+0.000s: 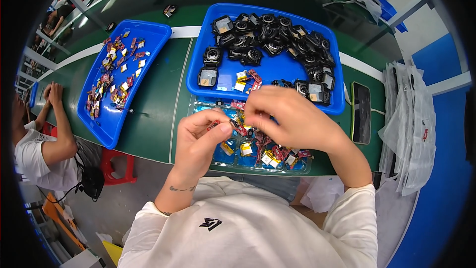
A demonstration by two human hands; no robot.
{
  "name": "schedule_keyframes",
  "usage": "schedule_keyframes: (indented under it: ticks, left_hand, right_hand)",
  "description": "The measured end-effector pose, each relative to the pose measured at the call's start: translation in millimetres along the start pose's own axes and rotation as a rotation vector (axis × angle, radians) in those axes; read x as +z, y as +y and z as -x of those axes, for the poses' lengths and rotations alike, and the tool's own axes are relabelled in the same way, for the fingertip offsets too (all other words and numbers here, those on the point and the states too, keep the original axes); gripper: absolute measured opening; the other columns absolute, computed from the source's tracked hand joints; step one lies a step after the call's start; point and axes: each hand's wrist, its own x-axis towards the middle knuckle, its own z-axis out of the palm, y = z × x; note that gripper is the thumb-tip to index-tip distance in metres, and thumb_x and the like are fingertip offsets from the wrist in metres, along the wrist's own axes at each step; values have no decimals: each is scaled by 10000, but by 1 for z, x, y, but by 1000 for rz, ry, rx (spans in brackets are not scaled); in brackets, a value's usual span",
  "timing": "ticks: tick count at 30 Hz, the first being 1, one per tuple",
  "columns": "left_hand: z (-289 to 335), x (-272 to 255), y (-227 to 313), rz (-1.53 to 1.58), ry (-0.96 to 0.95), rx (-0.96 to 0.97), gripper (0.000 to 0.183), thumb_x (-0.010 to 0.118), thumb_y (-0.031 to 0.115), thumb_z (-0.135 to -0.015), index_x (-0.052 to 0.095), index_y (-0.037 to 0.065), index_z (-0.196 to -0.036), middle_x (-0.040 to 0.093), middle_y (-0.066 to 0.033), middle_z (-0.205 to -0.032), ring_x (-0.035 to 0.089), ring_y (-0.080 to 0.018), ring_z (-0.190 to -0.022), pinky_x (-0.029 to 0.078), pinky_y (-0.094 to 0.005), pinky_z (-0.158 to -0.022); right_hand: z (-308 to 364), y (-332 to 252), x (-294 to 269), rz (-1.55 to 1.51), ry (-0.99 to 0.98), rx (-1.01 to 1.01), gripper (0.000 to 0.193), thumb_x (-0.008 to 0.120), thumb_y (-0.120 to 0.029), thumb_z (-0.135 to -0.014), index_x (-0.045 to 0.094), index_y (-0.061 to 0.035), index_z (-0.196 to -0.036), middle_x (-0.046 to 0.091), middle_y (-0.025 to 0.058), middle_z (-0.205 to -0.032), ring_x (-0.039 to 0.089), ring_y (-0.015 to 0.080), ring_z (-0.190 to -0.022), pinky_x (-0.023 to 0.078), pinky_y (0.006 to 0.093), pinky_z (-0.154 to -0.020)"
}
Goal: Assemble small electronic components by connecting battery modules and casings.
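Observation:
Over a clear plastic tray (pixel 233 161), my left hand (pixel 198 134) pinches a small red circuit board (pixel 213 125) between thumb and forefinger. A small dark piece (pixel 234 123) shows at the thumb's tip. My right hand (pixel 292 119) is close beside it, fingers curled down and closed near more red boards (pixel 241 130); what they grip, if anything, is hidden. Below both hands, the tray's compartments hold red boards with yellow-and-white battery cells (pixel 246 149). Just beyond my hands stands a big blue tray (pixel 193 77) of black watch-like cases (pixel 267 34), with a few board-and-cell pieces (pixel 241 80) among them.
A second blue tray (pixel 110 136) with many board-and-cell pieces lies to the left. At right are a phone (pixel 361 114) in a green case and hanging translucent plastic bags (pixel 409 124). Another person (pixel 49 144) sits at the left along the green bench (pixel 153 136), by a red stool (pixel 118 165).

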Motion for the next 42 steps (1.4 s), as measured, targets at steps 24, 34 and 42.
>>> schedule_keyframes:
  ticks: [24,34,42]
  left_hand:
    - [-9,-8,0,-357,-11,203,77,682,-10,-821,660,-34,-891,620,-51,-839,577,-93,-787,460,-219,-685]
    - [-31,15,5,-387,229,505,44,697,4,-797,676,-10,-833,629,-113,-977,571,-117,-889,470,-229,-733]
    - [-39,20,2,-585,390,513,37,724,53,-752,710,34,-781,655,-129,-1143,559,-224,-1048,423,-345,-906]
  right_hand:
    - [-51,70,-17,596,278,195,219,707,-184,-643,650,21,-697,655,138,-679,648,284,-621,535,372,-633]
    - [-26,16,2,-681,290,294,229,658,-7,-803,594,18,-1022,655,62,-810,608,67,-725,485,215,-620]
    - [-17,-6,13,-672,314,198,243,604,24,-838,560,16,-1076,595,9,-776,555,29,-696,469,178,-616]
